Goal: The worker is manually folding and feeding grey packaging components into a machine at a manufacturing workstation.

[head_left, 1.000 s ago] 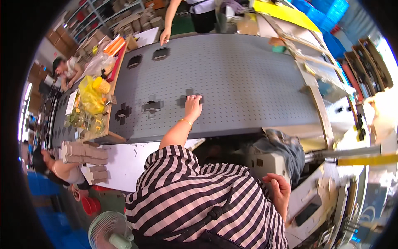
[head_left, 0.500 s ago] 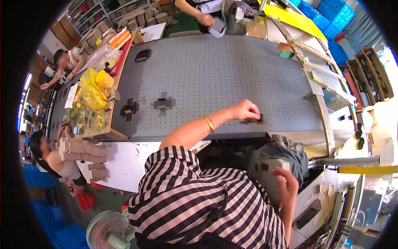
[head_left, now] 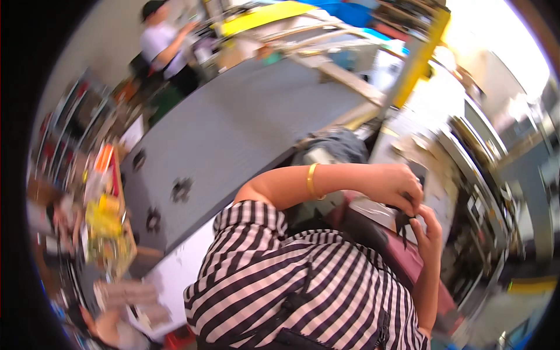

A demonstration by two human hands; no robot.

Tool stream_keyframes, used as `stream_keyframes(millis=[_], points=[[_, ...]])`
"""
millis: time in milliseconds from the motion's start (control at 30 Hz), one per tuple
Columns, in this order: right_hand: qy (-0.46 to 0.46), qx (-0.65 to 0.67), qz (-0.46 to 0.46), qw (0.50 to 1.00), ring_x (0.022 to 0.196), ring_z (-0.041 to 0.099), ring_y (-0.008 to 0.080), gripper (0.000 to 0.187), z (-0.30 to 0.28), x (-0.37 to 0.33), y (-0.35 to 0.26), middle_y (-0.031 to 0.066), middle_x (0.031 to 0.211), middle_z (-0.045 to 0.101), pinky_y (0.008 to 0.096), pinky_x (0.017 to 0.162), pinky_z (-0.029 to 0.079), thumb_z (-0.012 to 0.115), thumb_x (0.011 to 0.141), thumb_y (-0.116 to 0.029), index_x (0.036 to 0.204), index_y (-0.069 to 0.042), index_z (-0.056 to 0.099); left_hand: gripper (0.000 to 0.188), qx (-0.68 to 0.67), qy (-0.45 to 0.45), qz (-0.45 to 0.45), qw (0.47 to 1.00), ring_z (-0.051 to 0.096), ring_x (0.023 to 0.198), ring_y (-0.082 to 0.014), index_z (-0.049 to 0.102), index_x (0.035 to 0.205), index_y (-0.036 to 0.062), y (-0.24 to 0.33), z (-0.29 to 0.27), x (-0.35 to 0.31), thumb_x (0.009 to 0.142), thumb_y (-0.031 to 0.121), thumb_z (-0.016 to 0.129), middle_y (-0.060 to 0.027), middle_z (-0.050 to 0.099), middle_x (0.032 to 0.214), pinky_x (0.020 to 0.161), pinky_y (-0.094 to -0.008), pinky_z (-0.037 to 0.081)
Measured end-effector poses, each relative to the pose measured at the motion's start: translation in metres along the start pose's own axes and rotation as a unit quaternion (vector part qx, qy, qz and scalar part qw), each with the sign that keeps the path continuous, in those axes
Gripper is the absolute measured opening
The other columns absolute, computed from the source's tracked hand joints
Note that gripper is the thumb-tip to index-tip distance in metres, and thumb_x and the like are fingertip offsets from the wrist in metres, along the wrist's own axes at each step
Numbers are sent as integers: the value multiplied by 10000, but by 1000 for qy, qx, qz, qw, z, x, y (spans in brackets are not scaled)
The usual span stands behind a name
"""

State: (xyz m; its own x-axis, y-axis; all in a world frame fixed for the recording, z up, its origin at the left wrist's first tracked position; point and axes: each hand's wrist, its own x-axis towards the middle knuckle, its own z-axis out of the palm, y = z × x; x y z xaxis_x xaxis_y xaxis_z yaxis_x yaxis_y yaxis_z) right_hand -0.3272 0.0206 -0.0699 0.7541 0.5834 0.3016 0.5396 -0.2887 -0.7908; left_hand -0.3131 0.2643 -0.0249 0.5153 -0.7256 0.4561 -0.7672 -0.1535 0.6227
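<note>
Grip on the black piece (head_left: 402,220): I find the left hand (head_left: 396,185) pinching it from above, fingers bent and closed on its upper edge. The right hand (head_left: 430,226) meets it at the right edge with thumb and fingertips; blur prevents me from confirming whether these close on it. I note the black piece raised in front of the body, to the right of the striped shirt (head_left: 274,280), its lower part hanging below the fingers. A yellow bangle (head_left: 312,181) sits on the left wrist.

Beneath the hands I record a dull red surface (head_left: 402,254); a dark flat object (head_left: 417,170) lies just beyond the left hand. At lower left, cardboard stacks (head_left: 125,296) stand by a white table (head_left: 189,251).

Farther out, a grey cloth (head_left: 332,146) lies bunched beside the grey table (head_left: 233,111). I count three dark pieces (head_left: 181,189) at the table's left end, well apart from the hands. Left of them stands a cluttered bench bearing a yellow bag (head_left: 105,214). Beyond the table I observe a co-worker (head_left: 163,49) in a dark cap, a yellow sheet (head_left: 265,17) and, at far left, blurred shelves (head_left: 70,128).
</note>
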Motion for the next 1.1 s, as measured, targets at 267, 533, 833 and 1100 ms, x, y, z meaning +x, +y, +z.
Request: stream_keyframes(millis=[267, 533, 833, 1100], points=[[161, 11, 24, 987, 1065, 592, 240, 419, -81, -42, 33, 101, 1114, 661, 334, 942, 445, 740, 810, -143, 1196, -32, 623, 183, -24, -132, -8, 991, 595, 980, -272, 709, 915, 98, -31, 31, 114, 788, 216, 767, -86, 657, 999, 873, -382, 465], [246, -218, -9, 944, 1058, 566, 252, 532, -145, -30, 93, 59, 1111, 664, 371, 957, 431, 776, 759, -198, 1243, -56, 605, 413, 61, -30, -6, 998, 523, 1120, -295, 674, 1045, 118, -101, 78, 183, 673, 184, 842, -67, 611, 1066, 986, -426, 413], [228, -113, 34, 966, 959, 625, 193, 572, -296, 39, 164, 91, 1035, 679, 334, 859, 487, 745, 830, -251, 1317, -44, 526, 470, -91, 42, -80, 992, 608, 991, -138, 574, 1247, 50, -176, 58, 325, 801, 0, 715, -66, 641, 1140, 825, -277, 511], [294, -55, 24, 954, 949, 652, 162, 648, -418, 117, 231, 105, 1004, 710, 288, 844, 510, 772, 827, -309, 1338, -23, 495, 653, -26, 94, -53, 994, 664, 914, -134, 457, 1372, 53, -236, 27, 474, 802, 66, 775, -141, 676, 1044, 767, -252, 539]])
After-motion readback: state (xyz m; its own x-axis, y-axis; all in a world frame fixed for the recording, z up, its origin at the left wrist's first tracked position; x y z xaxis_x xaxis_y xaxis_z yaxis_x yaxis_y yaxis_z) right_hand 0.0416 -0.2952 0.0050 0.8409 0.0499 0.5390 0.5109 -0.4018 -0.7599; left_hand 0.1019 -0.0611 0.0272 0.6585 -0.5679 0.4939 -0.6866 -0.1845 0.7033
